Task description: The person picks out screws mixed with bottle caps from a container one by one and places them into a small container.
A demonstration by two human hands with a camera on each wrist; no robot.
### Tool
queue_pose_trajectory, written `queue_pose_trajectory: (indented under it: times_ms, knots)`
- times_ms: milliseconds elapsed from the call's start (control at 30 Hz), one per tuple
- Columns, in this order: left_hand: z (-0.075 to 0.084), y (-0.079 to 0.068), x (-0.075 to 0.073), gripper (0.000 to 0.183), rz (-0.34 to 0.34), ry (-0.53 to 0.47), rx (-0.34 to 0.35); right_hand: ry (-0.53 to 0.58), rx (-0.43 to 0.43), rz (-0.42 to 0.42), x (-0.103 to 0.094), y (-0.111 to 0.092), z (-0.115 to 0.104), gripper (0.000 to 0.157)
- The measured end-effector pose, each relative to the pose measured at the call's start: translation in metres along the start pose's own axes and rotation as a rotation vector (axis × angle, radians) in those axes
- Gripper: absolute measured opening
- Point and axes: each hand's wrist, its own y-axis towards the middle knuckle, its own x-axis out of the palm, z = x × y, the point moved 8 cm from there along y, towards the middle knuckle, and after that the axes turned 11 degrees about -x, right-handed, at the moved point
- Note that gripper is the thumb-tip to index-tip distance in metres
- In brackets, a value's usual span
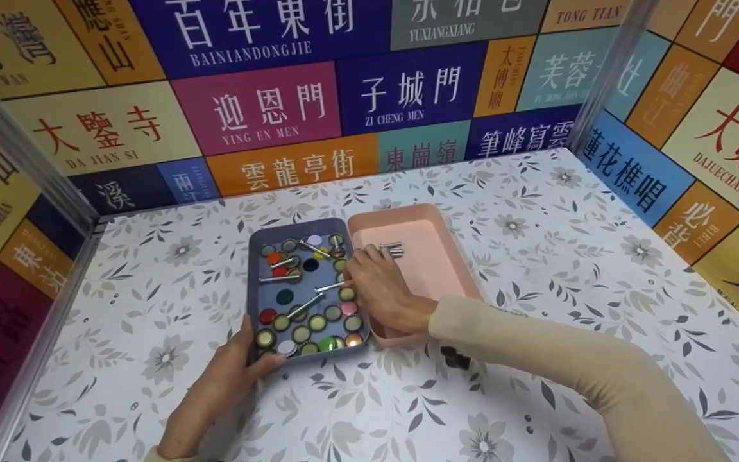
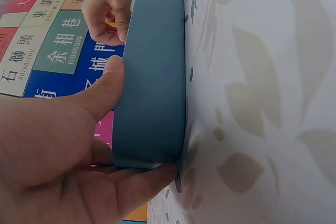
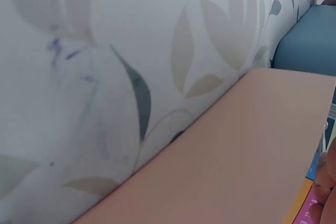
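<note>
Here, the left hand point(image 1: 222, 369) grips the blue tray point(image 1: 252, 282) at its near left corner, thumb by the rim and fingers round the outer wall, reaching down towards the surface point(image 1: 536, 282); that grip is only as wide as the corner it holds. The right hand point(image 1: 379, 282) is over the blue tray's right edge, where the pink tray point(image 1: 437, 263) stands just beside it. Its fingers are bent into a narrow grip, the tips down near the end of a metal screw point(image 1: 330, 287) that slants inside the blue tray. In fairness, the hand hides its own fingertips, so I cannot tell whether they pinch that screw.

Both trays sit well inside the edges of the surface. Round bottle caps point(image 1: 301, 333) spread over the blue tray's floor, thickest along its near and right edges, with more metal screws point(image 1: 305, 305) lying among them. In the pink tray, a small bunch of screws point(image 1: 393, 249) lies towards the far left corner, just beyond the right hand.
</note>
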Motion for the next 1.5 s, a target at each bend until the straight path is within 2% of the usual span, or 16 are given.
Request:
queue_pose_trajectory:
  times_ms: [100,267,467,633,700,900,1500]
  knots:
    - [-0.001,0.000,-0.001,0.101,-0.001,0.006,-0.013,0.104,0.006,-0.027,0.001,0.002,0.003,0.014]
    - [0.000,0.000,-0.001,0.101,0.000,0.015,-0.008,0.290,0.067,-0.084,0.003,0.004,0.010,0.013]
    - [-0.002,0.001,0.000,0.103,-0.008,0.028,-0.030,0.390,0.087,-0.083,0.002,0.003,0.015,0.009]
    - [-0.003,0.002,0.000,0.104,-0.016,0.020,-0.040,0.450,0.144,-0.107,0.005,0.000,0.022,0.009]
    - [-0.003,0.002,0.000,0.104,-0.013,0.025,-0.039,0.446,0.148,-0.111,0.006,-0.001,0.025,0.009]
    - [-0.002,0.000,0.000,0.102,0.002,0.059,-0.037,0.384,0.090,-0.069,0.001,-0.003,0.027,0.010]
    - [-0.001,-0.001,-0.001,0.101,0.002,0.043,-0.017,0.358,0.137,-0.051,-0.003,-0.010,0.047,0.009]
